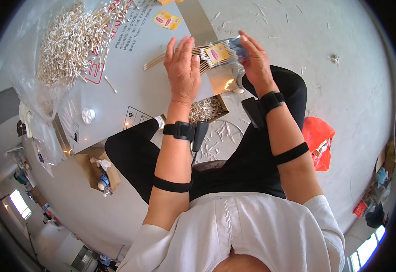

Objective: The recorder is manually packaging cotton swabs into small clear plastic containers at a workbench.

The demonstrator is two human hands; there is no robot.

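Between my hands lies a bundle of cotton swabs (pixel 204 53) with a yellow-and-red paper label (pixel 217 54) on top. Clear plastic, apparently a small bag (pixel 237 47), covers its right end. My right hand (pixel 257 63) grips that plastic, its fingertips partly hidden. My left hand (pixel 183 70) rests over the sticks at the bundle's left end with fingers stretched out; its palm is hidden. More sticks show beyond its left side. Another yellow label (pixel 166 20) lies farther up on the grey printed board.
A big clear bag heaped with loose swabs (pixel 68 50) stands at far left on the board (pixel 116 97). A white spool-like piece (pixel 88 115) sits nearby. Below my hands is a box of swabs (pixel 207 109). A red bag (pixel 318 143) lies right; an open carton (pixel 89 174) stands left.
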